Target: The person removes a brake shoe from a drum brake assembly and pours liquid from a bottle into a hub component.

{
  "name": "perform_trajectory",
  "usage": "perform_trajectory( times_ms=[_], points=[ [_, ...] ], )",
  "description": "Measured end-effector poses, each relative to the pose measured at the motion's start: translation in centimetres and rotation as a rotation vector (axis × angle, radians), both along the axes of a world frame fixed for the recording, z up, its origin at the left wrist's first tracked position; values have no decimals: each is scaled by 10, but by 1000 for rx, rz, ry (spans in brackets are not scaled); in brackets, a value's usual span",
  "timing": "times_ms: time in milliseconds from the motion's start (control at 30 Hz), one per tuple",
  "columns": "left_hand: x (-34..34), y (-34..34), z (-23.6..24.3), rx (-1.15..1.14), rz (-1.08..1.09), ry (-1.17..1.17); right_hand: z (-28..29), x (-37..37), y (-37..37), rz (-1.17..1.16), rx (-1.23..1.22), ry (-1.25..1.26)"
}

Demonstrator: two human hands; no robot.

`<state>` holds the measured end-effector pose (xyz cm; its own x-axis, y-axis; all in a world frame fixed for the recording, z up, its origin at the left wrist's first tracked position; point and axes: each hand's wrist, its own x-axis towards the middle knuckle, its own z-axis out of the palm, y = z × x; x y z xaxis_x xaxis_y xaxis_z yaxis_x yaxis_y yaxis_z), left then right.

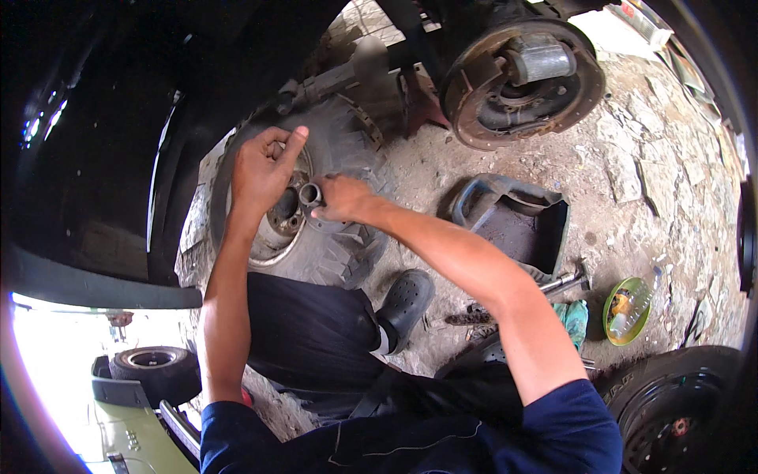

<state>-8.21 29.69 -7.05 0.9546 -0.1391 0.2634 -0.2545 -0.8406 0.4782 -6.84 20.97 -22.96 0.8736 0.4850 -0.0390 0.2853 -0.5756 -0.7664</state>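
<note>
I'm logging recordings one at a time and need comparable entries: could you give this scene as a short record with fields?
Left hand: raised, fingers curled, thumb out; whether it holds anything is unclear
Right hand: gripping a hollow metal part
Below the hands: treaded wheel
Upper right: rusty round brake assembly
On the ground, right: cut-open container, green bowl, green cloth
Lower right: black-rimmed wheel

1. The left hand [264,167] and right hand [346,197] partly hide the big tyre [338,150].
2. The lower edge cuts off the black wheel [671,415] and the olive vehicle [136,434].
3. The contents [624,308] of the green bowl [621,341] are too small to tell.
</note>
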Motion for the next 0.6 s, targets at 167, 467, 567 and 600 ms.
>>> perform_trajectory(
  times_ms=[167,467,567,600],
  points=[
    [-1,-32,0,-17,-121,14,-21,-4,27,-118,258,-85],
    [12,-98,-8,-239,-345,-6,-70,-1,67,-406,836,-182],
    [13,-108,-3,-289,-405,-14,-64,-10,72,-431,844,-144],
    [16,-108,-3,-292,-414,-29,-61,-16,72,-462,825,-148]
  ],
)
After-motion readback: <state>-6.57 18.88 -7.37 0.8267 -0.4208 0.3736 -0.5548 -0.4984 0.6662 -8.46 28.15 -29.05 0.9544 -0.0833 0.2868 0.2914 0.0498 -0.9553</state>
